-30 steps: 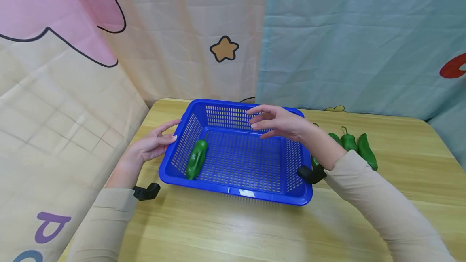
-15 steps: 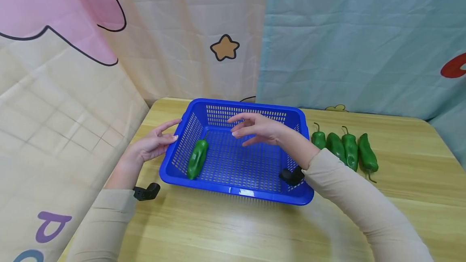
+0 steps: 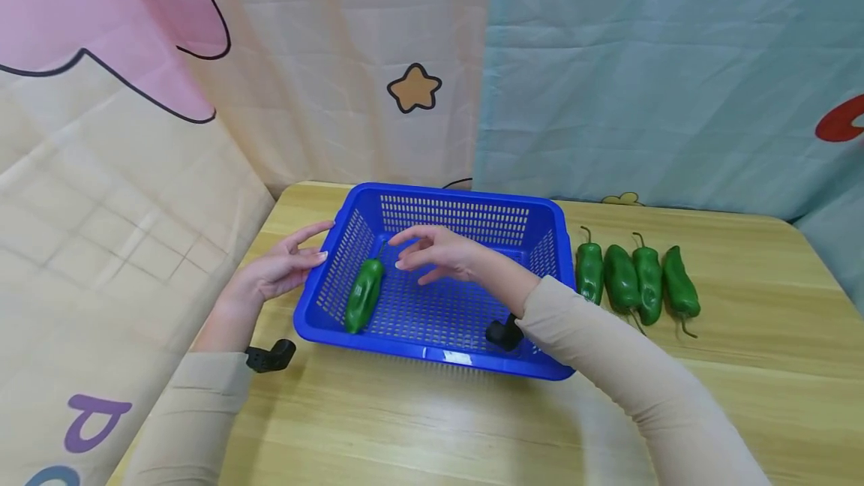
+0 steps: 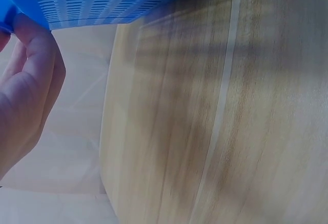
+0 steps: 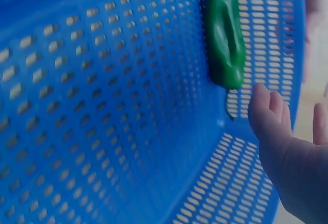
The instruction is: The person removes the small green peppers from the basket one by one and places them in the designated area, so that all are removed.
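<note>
A blue plastic basket (image 3: pixel 432 352) with slotted walls rests on the table. Inside it, along the left wall, lies one green pepper (image 3: pixel 364 295), its stem toward the back. At the basket's left rim my left hand (image 3: pixel 280 270) holds on, thumb on the edge; the left wrist view shows its fingers at the rim, partly cut off. My right hand (image 3: pixel 442 252) hovers over the basket's middle, fingers loosely bent with nothing between them. In the right wrist view that hand (image 5: pixel 287 142) is apart from the pepper (image 5: pixel 225 34), beyond its stem end.
Several more green peppers (image 3: pixel 621 276) lie side by side on the wooden table (image 3: pixel 756 306), right of the basket. A patterned curtain (image 3: pixel 607 81) hangs behind the table and on the left. Each wrist wears a small black camera (image 3: pixel 271 356).
My right hand has moved left and slightly down over the basket toward the pepper, uncovering the peppers on the right. The left hand and the basket have stayed in place.
</note>
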